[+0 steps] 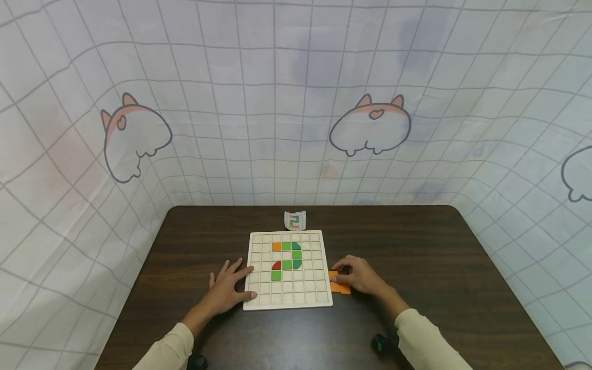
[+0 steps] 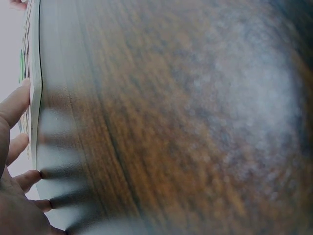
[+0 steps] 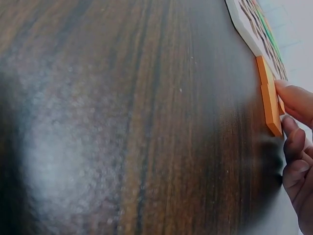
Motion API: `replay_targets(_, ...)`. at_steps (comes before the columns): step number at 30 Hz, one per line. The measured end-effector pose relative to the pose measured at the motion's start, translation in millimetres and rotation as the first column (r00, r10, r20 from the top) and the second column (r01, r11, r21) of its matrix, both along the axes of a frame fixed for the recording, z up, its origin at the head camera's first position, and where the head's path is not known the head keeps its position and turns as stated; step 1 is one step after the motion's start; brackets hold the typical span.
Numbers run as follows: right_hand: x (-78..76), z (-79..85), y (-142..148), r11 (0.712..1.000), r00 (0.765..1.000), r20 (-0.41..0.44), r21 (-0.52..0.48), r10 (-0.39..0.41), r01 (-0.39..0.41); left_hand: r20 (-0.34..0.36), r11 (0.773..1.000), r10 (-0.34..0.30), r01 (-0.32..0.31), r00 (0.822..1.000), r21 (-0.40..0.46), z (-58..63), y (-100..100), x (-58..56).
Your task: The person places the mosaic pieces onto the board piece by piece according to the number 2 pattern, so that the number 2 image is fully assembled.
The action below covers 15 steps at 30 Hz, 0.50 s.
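Note:
A cream grid board [image 1: 307,298] lies on the table. On it sit an orange square tile [image 1: 276,246], several green squares [image 1: 287,264], dark green rounded pieces [image 1: 297,264] and a red rounded piece [image 1: 276,265]. My left hand [image 1: 225,289] rests with fingers spread at the board's left side, thumb and index fingertip over its rim. Beside the right rim lie loose orange tiles [image 1: 341,289]. Over these, my right hand [image 1: 361,275] pinches an orange tile [image 3: 280,105] between thumb and index finger; its other fingers curl in, and the hand hides part of the tiles.
A small printed pattern card [image 1: 295,220] stands behind the board's far edge. The dark wooden table [image 1: 407,241] is bounded by white grid-patterned curtains [image 1: 296,154] at the back and sides. A black device [image 1: 383,343] shows by the right sleeve.

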State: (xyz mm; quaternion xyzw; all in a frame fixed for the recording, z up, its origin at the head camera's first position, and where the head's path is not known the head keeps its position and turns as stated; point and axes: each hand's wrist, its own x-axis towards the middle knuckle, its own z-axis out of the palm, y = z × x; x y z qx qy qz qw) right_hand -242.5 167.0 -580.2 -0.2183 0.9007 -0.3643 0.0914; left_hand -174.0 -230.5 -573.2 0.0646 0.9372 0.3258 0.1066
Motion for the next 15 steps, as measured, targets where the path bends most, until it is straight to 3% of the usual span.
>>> replay_targets(15, -0.1, -0.7, -0.5, 0.999, 1.000, -0.009, 0.046, 0.016, -0.016, -0.009, 1.000, 0.000, 0.000, 1.000, -0.007, -0.4, 1.0, 0.0)
